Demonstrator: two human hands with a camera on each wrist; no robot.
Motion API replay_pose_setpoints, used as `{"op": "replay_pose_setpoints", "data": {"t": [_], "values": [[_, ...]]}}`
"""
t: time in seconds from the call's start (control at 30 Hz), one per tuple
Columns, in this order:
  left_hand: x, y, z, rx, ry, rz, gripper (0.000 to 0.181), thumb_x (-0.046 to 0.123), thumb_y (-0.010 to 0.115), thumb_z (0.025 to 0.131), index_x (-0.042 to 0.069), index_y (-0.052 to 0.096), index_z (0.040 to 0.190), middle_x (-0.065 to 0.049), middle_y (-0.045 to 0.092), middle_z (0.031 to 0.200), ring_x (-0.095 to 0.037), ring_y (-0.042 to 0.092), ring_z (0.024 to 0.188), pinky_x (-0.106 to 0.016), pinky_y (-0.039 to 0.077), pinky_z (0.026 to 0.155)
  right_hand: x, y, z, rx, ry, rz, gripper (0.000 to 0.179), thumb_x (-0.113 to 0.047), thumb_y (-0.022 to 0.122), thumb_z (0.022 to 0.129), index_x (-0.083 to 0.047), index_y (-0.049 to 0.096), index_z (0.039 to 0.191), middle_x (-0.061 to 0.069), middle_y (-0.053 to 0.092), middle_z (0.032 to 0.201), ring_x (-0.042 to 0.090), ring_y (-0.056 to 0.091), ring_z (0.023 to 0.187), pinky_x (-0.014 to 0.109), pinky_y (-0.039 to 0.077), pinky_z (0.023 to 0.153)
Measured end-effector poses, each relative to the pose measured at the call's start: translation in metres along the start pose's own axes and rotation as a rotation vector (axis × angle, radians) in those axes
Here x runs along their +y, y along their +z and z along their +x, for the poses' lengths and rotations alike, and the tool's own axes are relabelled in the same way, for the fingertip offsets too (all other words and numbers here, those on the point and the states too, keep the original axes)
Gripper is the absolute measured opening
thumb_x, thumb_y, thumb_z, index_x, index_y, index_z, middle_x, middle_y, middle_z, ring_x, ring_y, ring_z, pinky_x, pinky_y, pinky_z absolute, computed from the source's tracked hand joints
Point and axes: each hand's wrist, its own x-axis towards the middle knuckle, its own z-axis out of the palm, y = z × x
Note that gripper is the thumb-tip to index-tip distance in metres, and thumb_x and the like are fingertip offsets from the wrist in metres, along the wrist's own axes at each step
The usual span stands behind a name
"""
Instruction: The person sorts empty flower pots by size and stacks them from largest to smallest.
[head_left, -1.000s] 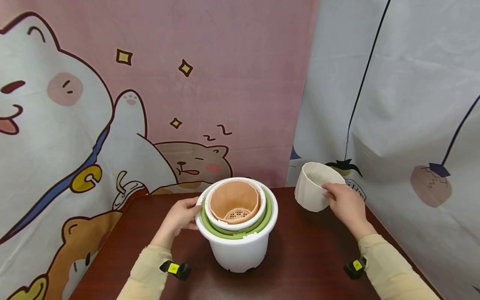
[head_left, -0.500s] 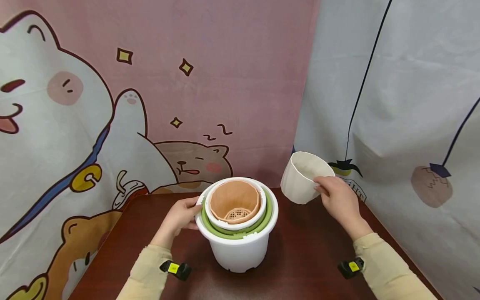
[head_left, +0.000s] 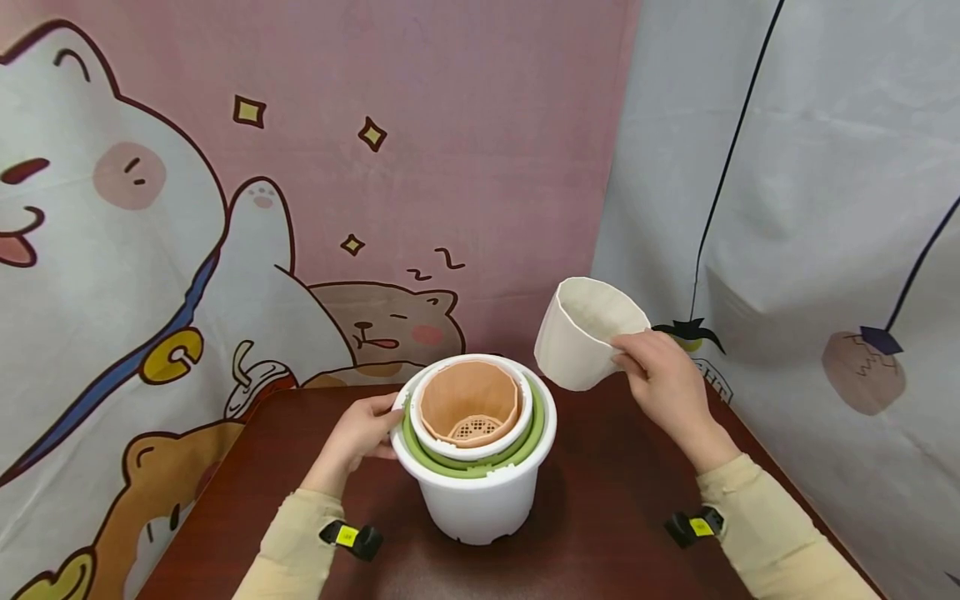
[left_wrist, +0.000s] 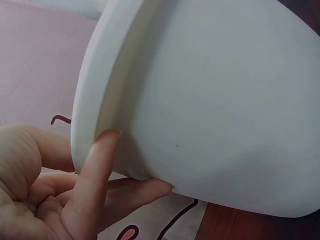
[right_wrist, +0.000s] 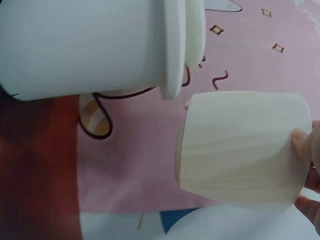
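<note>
A large white flowerpot (head_left: 480, 508) stands upright on the table, with a green pot (head_left: 537, 425), a smaller white pot (head_left: 528, 398) and an orange pot (head_left: 468, 392) nested inside it. Holes pierce the orange pot's bottom. My left hand (head_left: 360, 433) grips the big pot's rim at its left side; in the left wrist view the fingers (left_wrist: 92, 185) press up under that rim. To the right, my right hand (head_left: 667, 379) pinches a cream pot (head_left: 570, 346) by its edge. That pot is tilted in the air, apart from the nested stack, and its inside shows nothing.
The dark red-brown table (head_left: 600, 517) carries the stack near its middle. Behind it hangs a pink cloth (head_left: 480, 167) printed with cartoon animals, and a pale grey cloth (head_left: 787, 208) hangs at the right. Both sleeves wear small black wrist cameras.
My right hand has carried the cream pot leftward and upward, closer to the stack. The left hand and the nested pots have stayed in place.
</note>
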Motion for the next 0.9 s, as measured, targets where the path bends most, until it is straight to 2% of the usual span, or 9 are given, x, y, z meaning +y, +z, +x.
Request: {"op": "replay_pose_setpoints", "data": {"t": [0.13, 0.2, 0.43, 0.57, 0.9], "values": [[0.0, 0.0, 0.0, -0.001, -0.003, -0.003, 0.044, 0.011, 0.058, 0.099, -0.002, 0.052, 0.141, -0.015, 0.068, 0.099, -0.022, 0.069, 0.07, -0.039, 0.061, 0.058, -0.009, -0.004, 0.009, 0.028, -0.058, 0.031, 0.03, 0.013, 0.078, 0.074, 0.0, 0.07, 0.099, 0.01, 0.07, 0.091, 0.035, 0.061, 0.09, 0.047, 0.047, 0.094], [0.0, 0.0, 0.0, -0.001, -0.003, -0.001, 0.044, 0.011, 0.058, 0.099, -0.002, 0.052, 0.141, -0.016, 0.067, 0.099, -0.022, 0.069, 0.07, -0.039, 0.061, 0.058, -0.013, -0.006, 0.014, 0.046, -0.095, 0.05, 0.031, 0.013, 0.078, 0.073, 0.001, 0.07, 0.1, 0.011, 0.07, 0.091, 0.035, 0.062, 0.091, 0.049, 0.045, 0.099], [0.0, -0.001, 0.001, -0.001, -0.002, 0.003, 0.045, 0.012, 0.058, 0.099, -0.001, 0.051, 0.142, -0.015, 0.067, 0.099, -0.022, 0.069, 0.07, -0.039, 0.061, 0.058, -0.029, -0.01, 0.031, 0.072, -0.181, 0.128, 0.035, 0.016, 0.081, 0.068, 0.0, 0.071, 0.098, 0.011, 0.071, 0.09, 0.031, 0.064, 0.09, 0.053, 0.046, 0.1], [0.0, -0.001, 0.001, 0.001, -0.001, 0.006, 0.045, 0.012, 0.058, 0.099, -0.001, 0.051, 0.142, -0.015, 0.067, 0.099, -0.022, 0.069, 0.07, -0.038, 0.061, 0.058, -0.036, -0.009, 0.04, 0.091, -0.219, 0.16, 0.037, 0.018, 0.08, 0.067, 0.001, 0.071, 0.098, 0.012, 0.071, 0.092, 0.034, 0.064, 0.092, 0.052, 0.046, 0.099], [-0.002, -0.001, 0.001, -0.004, 0.005, -0.005, 0.044, 0.012, 0.058, 0.1, -0.002, 0.052, 0.141, -0.015, 0.068, 0.098, -0.023, 0.069, 0.07, -0.039, 0.061, 0.058, -0.055, -0.003, 0.052, 0.07, -0.289, 0.225, 0.038, 0.022, 0.077, 0.067, 0.0, 0.072, 0.097, 0.011, 0.071, 0.092, 0.03, 0.064, 0.091, 0.05, 0.045, 0.103]]}}
